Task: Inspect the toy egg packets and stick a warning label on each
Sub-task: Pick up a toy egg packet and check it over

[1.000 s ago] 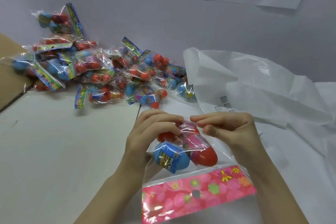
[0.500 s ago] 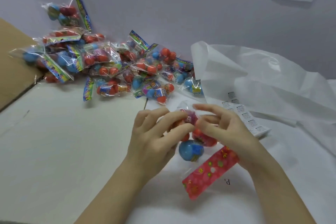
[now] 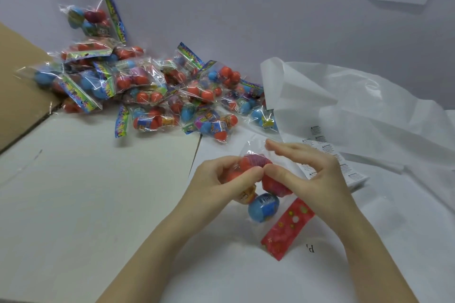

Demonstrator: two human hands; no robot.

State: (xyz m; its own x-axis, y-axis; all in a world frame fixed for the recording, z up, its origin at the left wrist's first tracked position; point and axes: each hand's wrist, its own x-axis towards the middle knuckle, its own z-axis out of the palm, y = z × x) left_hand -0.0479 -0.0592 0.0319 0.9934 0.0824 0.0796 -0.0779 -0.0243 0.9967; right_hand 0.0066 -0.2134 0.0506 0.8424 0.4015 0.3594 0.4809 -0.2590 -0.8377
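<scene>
Both hands meet over one toy egg packet (image 3: 261,189), held just above the worktop (image 3: 73,192) in front of the person. Left hand (image 3: 216,179): fingers curled round the packet's upper left, thumb lying across the red eggs. Right hand (image 3: 312,174): thumb pressed on the red egg at the packet's right, forefinger stretched out over the clear top edge, remaining fingers loosely bent.

Packet's long axis runs from the clear end up between the fingertips down and to the right, ending in the pink flowered header (image 3: 286,229), which trails toward the person's right forearm. A blue egg (image 3: 263,207) hangs below the thumbs.

Sheet of warning labels (image 3: 327,155) lies on the worktop just behind and right of the right hand, partly under the white plastic bag (image 3: 357,106). Right hand is plainly the nearer one to it; left is well apart. My guess: right lets go and reaches back-right for a label while left keeps the packet.

Pile of packets (image 3: 147,86) sits far left against the wall, beside a cardboard flap (image 3: 19,86).
</scene>
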